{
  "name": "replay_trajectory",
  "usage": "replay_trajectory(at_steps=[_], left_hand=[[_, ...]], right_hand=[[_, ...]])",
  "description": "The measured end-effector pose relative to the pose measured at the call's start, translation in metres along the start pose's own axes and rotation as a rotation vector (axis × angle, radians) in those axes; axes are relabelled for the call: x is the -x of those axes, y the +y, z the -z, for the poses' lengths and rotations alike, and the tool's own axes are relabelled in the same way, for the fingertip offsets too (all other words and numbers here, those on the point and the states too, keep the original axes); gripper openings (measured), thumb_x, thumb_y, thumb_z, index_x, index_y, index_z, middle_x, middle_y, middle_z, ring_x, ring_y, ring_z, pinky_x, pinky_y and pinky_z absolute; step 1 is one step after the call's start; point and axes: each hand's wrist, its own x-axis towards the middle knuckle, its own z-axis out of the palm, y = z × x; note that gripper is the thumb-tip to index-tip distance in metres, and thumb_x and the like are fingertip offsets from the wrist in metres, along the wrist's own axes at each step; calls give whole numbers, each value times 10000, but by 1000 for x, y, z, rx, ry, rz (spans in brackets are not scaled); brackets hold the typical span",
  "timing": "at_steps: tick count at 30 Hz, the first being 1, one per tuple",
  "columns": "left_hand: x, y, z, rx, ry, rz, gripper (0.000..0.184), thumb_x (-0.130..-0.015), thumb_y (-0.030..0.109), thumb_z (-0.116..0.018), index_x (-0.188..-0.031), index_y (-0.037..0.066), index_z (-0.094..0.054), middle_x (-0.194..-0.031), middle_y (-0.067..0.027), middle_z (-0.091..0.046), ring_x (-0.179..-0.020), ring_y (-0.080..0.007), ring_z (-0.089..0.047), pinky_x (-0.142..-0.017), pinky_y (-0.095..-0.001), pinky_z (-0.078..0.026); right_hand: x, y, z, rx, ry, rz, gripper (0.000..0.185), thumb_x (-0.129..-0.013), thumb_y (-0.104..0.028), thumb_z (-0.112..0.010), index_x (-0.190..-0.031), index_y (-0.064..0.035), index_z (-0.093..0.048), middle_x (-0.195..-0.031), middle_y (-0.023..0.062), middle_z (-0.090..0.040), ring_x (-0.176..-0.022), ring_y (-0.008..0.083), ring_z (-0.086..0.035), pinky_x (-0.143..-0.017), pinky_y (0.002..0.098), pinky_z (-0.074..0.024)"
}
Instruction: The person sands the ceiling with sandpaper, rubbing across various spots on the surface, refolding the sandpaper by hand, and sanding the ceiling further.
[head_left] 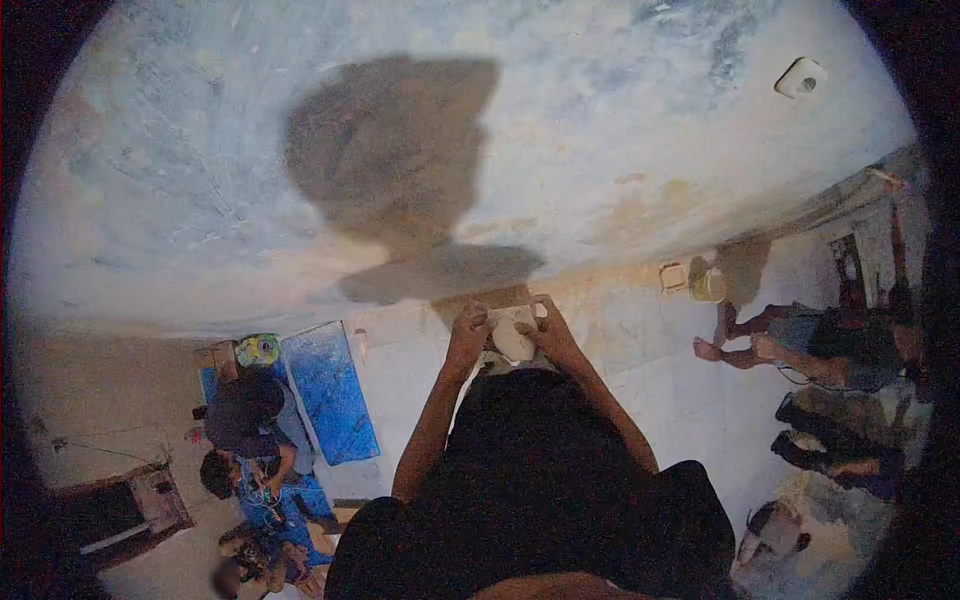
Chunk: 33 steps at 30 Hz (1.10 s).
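In the middle of the head view, my left hand (470,335) and my right hand (553,332) are raised side by side in front of my dark-clothed body. Between them is a small pale object (515,340) with a rounded lower part; its exact kind is too small to tell. The fingers of both hands are bent and closed at its two sides. A brownish patch (485,302) lies just beyond the hands, against the pale wall.
The stained wall (620,120) rises ahead, bearing a shadow and a white fixture (803,78). To the left, people bend near a blue panel (335,395). More people stand at the right, by a small pale box (674,277).
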Motion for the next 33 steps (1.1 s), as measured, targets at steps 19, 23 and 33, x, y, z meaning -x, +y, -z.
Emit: replay_trajectory(at_steps=[19,23,33], left_hand=[[11,50,-21,-506,168,-110,342,-846,52,-619,-1164,-12,-511,-1097,-160,-593,-1032,-261,-600,-805,-374,-545],[15,55,-30,-468,253,-161,351,-838,59,-633,-1162,-10,-517,-1090,-175,-593,-1034,-275,-603,-808,-372,-548],[32,88,-31,323,-31,51,393,-859,169,-643,-1199,14,-517,-1123,-102,-603,-1013,-208,-602,-861,-334,-511]], right_hand=[[-6,6,15,-227,-31,-286,280,-931,-123,-566,-1171,-78,-427,-991,156,-650,-875,171,-628,-723,336,-529],[-10,30,19,30,-51,-106,255,-940,-120,-550,-1161,-80,-428,-968,148,-650,-835,162,-625,-687,312,-524],[-8,-14,1,60,-6,120,274,-946,-156,-554,-1154,-21,-437,-1032,129,-633,-864,150,-616,-671,288,-522]])
